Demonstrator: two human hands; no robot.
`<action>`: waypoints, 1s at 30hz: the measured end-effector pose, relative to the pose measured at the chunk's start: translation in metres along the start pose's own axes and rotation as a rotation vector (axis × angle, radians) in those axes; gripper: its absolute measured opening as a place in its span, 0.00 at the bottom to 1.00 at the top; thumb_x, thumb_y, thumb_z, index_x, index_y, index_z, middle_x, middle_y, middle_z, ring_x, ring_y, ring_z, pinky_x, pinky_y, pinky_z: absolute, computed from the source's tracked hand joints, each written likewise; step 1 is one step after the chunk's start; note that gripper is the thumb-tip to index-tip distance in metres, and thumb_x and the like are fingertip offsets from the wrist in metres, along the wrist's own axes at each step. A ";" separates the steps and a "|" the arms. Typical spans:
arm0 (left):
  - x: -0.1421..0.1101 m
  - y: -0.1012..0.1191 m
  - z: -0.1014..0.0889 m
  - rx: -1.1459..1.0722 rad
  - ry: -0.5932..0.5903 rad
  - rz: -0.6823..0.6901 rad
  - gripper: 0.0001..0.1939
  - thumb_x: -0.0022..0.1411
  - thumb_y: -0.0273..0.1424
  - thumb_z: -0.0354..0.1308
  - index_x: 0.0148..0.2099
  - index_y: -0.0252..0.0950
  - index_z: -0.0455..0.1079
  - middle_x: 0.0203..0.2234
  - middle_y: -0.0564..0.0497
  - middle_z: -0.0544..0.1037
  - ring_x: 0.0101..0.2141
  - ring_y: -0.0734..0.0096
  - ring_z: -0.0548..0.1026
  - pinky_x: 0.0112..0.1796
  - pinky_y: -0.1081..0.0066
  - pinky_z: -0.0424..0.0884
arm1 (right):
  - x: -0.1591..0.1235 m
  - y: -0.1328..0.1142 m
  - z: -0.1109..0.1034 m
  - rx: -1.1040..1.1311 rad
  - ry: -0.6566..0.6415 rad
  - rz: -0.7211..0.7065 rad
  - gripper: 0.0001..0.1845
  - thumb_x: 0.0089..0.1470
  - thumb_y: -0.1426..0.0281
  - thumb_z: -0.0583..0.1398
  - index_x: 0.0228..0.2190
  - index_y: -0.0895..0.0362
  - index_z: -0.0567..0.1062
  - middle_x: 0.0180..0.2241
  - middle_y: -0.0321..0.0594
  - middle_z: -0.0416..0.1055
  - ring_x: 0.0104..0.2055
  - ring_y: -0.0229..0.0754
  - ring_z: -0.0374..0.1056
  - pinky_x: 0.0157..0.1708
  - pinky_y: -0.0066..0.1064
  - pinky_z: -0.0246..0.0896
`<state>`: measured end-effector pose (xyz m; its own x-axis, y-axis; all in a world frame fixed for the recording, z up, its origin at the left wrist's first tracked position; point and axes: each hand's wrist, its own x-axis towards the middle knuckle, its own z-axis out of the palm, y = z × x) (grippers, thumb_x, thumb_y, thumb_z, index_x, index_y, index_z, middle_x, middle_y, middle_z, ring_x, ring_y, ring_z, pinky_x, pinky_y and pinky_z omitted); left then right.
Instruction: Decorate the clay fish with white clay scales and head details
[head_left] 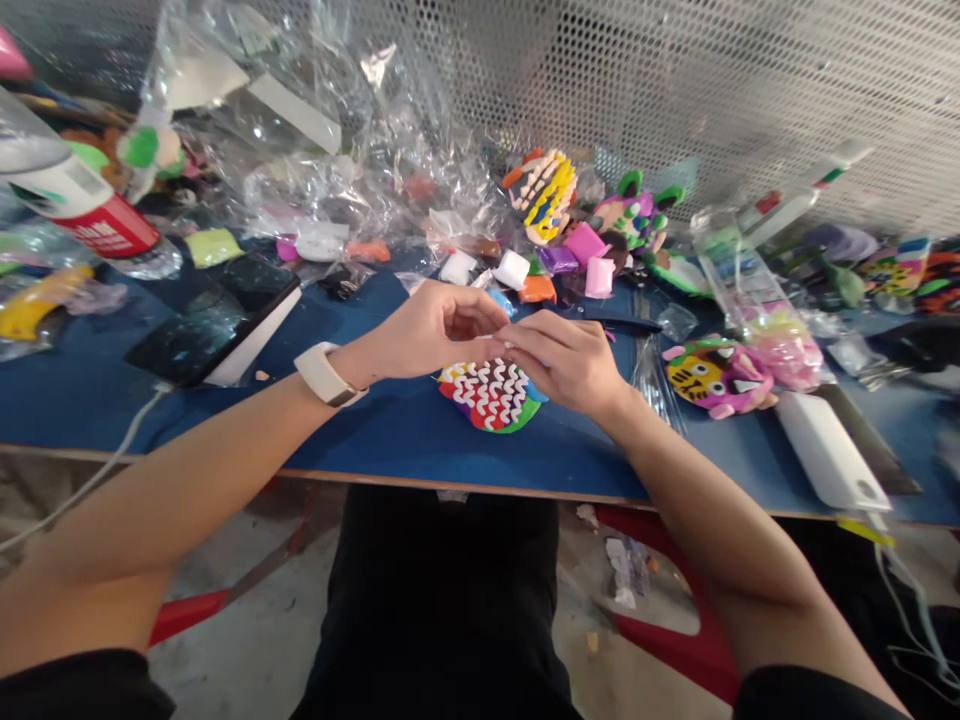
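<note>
My left hand [442, 325] and my right hand [566, 360] meet above the blue table, their fingertips pinched together. A tiny pale bit, perhaps white clay, shows between the fingertips, too small to make out well. Just below them lies a round clay piece [491, 398], coloured red, green, blue and purple, with rows of white wavy strips on it. My hands hide its far edge. Beyond the fingers sit small lumps of clay: white [512, 269], orange [537, 290] and pink [599, 277].
Crumpled clear plastic [360, 170] piles along the perforated metal panel [675, 80]. On the left are a bottle with a red label [112, 225] and a black tablet-like device [210, 320]. A tiger-faced clay figure [720, 375] and a white power bank [832, 450] lie right.
</note>
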<state>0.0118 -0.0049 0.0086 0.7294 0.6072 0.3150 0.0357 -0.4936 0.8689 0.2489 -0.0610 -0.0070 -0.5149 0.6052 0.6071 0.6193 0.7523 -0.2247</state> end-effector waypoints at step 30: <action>-0.009 -0.005 -0.052 0.863 -0.126 0.023 0.18 0.71 0.34 0.53 0.54 0.39 0.82 0.49 0.46 0.86 0.46 0.61 0.84 0.49 0.66 0.75 | -0.001 0.025 0.012 0.444 0.254 0.464 0.15 0.71 0.52 0.62 0.47 0.50 0.76 0.34 0.37 0.75 0.29 0.40 0.75 0.26 0.33 0.68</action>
<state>-0.0303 0.0244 0.0210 0.8048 0.5432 0.2394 0.4879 -0.8350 0.2544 0.2569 -0.0397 -0.0224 -0.0672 0.8514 0.5202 0.4131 0.4983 -0.7622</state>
